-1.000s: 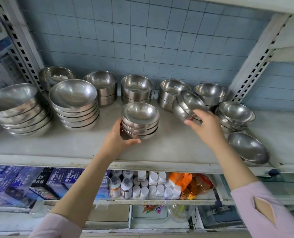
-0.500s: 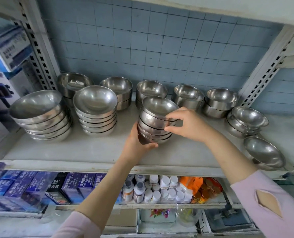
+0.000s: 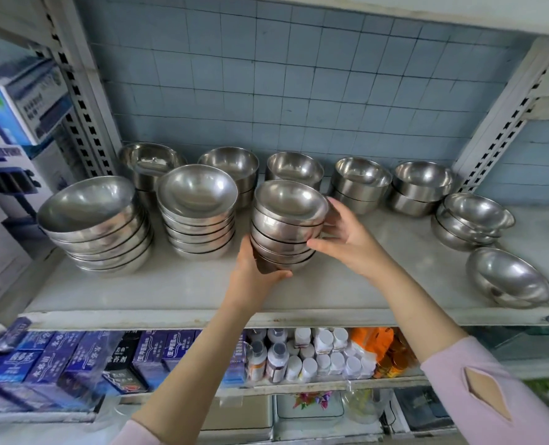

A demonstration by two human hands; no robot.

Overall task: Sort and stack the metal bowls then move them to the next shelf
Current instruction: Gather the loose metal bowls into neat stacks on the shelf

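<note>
Stack of metal bowls (image 3: 287,226) mid-shelf, left hand (image 3: 253,271) gripping its base, right hand (image 3: 347,239) clasping its side. Risk: top bowl sits tilted; judged likely to slide off if stack is lifted unevenly

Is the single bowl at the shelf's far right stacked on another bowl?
No, the single bowl lies alone on the shelf, tilted, beside a separate stack.

Both arms reach forward and up, forearms bare, pink sleeves pushed back; the left hand (image 3: 253,273) cups from below, thumb curled; the right hand (image 3: 347,239) presses sideways, fingers spread.
</note>
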